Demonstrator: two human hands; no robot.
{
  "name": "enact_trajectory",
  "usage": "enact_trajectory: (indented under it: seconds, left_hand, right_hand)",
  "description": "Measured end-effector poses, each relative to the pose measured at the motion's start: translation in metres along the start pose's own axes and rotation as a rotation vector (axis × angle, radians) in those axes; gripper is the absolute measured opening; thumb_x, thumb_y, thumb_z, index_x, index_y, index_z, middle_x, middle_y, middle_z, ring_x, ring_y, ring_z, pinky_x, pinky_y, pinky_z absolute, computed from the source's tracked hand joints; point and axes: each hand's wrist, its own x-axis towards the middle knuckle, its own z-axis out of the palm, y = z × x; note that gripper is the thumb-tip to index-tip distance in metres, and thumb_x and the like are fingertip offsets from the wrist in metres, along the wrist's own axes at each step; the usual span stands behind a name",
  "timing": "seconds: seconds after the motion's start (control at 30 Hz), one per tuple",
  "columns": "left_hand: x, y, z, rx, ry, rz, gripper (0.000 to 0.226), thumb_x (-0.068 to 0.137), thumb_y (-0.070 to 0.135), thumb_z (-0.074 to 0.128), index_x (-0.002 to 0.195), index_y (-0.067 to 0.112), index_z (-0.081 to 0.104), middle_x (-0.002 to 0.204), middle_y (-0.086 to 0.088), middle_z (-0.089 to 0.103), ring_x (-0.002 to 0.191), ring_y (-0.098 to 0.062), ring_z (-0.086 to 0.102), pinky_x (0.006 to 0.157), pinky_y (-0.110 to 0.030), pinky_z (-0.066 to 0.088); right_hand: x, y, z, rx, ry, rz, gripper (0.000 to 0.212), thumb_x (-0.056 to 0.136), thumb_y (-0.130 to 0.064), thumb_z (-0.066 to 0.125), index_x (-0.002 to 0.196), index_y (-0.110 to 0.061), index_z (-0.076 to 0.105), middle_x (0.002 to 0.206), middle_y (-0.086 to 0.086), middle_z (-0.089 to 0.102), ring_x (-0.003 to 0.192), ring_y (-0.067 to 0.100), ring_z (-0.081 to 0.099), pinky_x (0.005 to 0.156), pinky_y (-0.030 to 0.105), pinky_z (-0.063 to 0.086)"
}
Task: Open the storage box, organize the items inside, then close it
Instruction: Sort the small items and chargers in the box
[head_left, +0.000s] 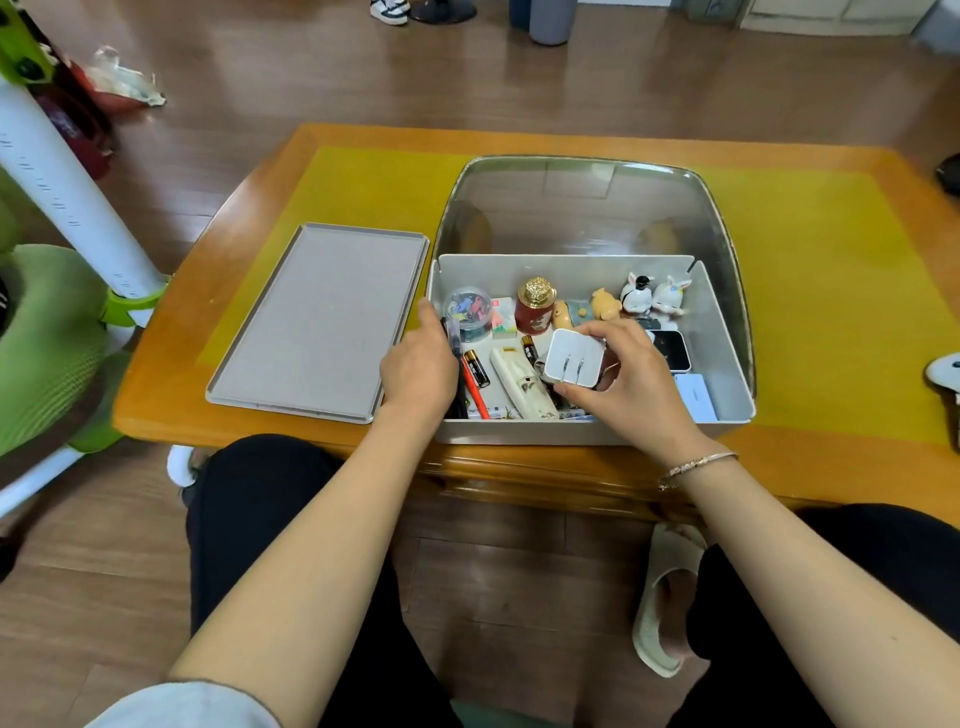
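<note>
Box (727, 364) sits open on table (260, 197), lid (317, 322) flat just left of it. R hand (631, 382) pinches white charger (574, 366) above the clutter, prongs facing cam. L hand (418, 371) curls round pens (470, 387) at box's left wall. Best: gather pens upright w/ L, set charger in bare right-front area, clear of figurines (654, 296).

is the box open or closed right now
Open. The box has no lid on it; its items show from above. The grey lid lies flat on the table beside it, on its left.
</note>
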Motion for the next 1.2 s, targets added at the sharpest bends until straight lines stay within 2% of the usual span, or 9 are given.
enact_trajectory:
  seconds: [0.13,0.23,0.33,0.53,0.63,0.8,0.93,1.03,1.2]
  left_hand:
    - [0.002,-0.001,0.001,-0.047,-0.017,0.003,0.048,0.093,0.020,0.053,0.135,0.011,0.032,0.113,-0.015,0.062,0.095,-0.031,0.061,0.063,-0.038,0.043]
    - [0.001,0.001,-0.003,-0.044,0.055,0.026,0.059,0.090,0.020,0.058,0.141,0.011,0.030,0.140,-0.015,0.041,0.125,-0.033,0.040,0.092,-0.043,0.040]
    - [-0.010,0.008,-0.011,-0.056,0.234,0.254,0.057,0.091,0.020,0.055,0.143,0.016,0.032,0.147,-0.010,0.033,0.135,-0.028,0.029,0.106,-0.044,0.026]
    - [-0.032,0.053,-0.014,-0.293,-0.112,0.764,0.066,0.083,0.035,0.070,0.139,0.015,0.042,0.134,-0.006,0.049,0.125,-0.022,0.042,0.106,-0.038,0.032]
    - [-0.035,0.068,-0.012,-0.395,-0.109,0.769,0.061,0.081,0.025,0.073,0.134,0.008,0.048,0.123,-0.010,0.052,0.115,-0.024,0.046,0.097,-0.035,0.040]
    - [-0.030,0.069,-0.009,-0.418,-0.156,0.761,0.052,0.082,0.017,0.071,0.129,0.008,0.050,0.121,-0.008,0.053,0.115,-0.021,0.047,0.097,-0.034,0.041]
    - [-0.032,0.067,-0.008,-0.534,-0.178,0.688,0.052,0.080,0.008,0.069,0.129,0.009,0.050,0.124,-0.006,0.053,0.118,-0.017,0.046,0.098,-0.022,0.036]
    - [-0.037,0.068,-0.008,-0.660,-0.201,0.608,0.054,0.079,0.006,0.071,0.129,0.011,0.051,0.123,-0.003,0.052,0.110,-0.011,0.049,0.091,-0.015,0.039]
    - [-0.039,0.067,-0.008,-0.877,-0.337,0.489,0.053,0.080,-0.002,0.070,0.127,0.014,0.051,0.123,0.002,0.048,0.104,0.005,0.053,0.080,-0.010,0.049]
  right_hand:
    - [0.000,0.002,-0.001,0.019,0.065,-0.013,0.055,0.068,-0.018,0.082,0.116,-0.018,0.055,0.112,-0.001,0.056,0.098,0.003,0.046,0.075,0.002,0.035]
    - [-0.001,0.001,-0.004,0.048,0.107,0.006,0.057,0.069,-0.014,0.082,0.117,-0.020,0.053,0.113,-0.004,0.055,0.094,-0.003,0.043,0.073,0.003,0.037]
    - [-0.004,-0.001,-0.007,0.169,0.133,0.103,0.058,0.071,-0.019,0.081,0.121,-0.023,0.050,0.103,-0.014,0.056,0.083,-0.012,0.050,0.068,0.002,0.040]
    - [-0.004,0.001,-0.014,0.417,0.033,0.248,0.050,0.080,-0.030,0.072,0.125,-0.015,0.055,0.091,-0.008,0.067,0.081,0.004,0.064,0.078,0.026,0.054]
    - [-0.002,0.002,-0.017,0.497,-0.012,0.233,0.042,0.084,-0.027,0.069,0.123,-0.017,0.057,0.085,-0.018,0.068,0.079,-0.002,0.065,0.078,0.026,0.055]
    - [-0.003,0.010,-0.023,0.565,-0.086,0.260,0.047,0.089,-0.006,0.060,0.134,-0.011,0.049,0.108,0.011,0.064,0.090,0.018,0.065,0.088,0.039,0.054]
    - [-0.005,0.009,-0.030,0.463,-0.133,0.162,0.068,0.078,0.014,0.050,0.128,-0.033,0.049,0.124,0.000,0.056,0.082,0.009,0.063,0.067,0.024,0.051]
    - [-0.004,0.008,-0.032,0.342,-0.111,0.079,0.067,0.078,0.007,0.063,0.121,-0.042,0.049,0.124,-0.004,0.056,0.083,0.000,0.061,0.062,0.015,0.047]
    - [-0.003,0.009,-0.033,0.397,-0.118,0.082,0.050,0.079,0.000,0.070,0.112,-0.034,0.055,0.110,-0.012,0.061,0.091,0.003,0.065,0.079,0.023,0.054]
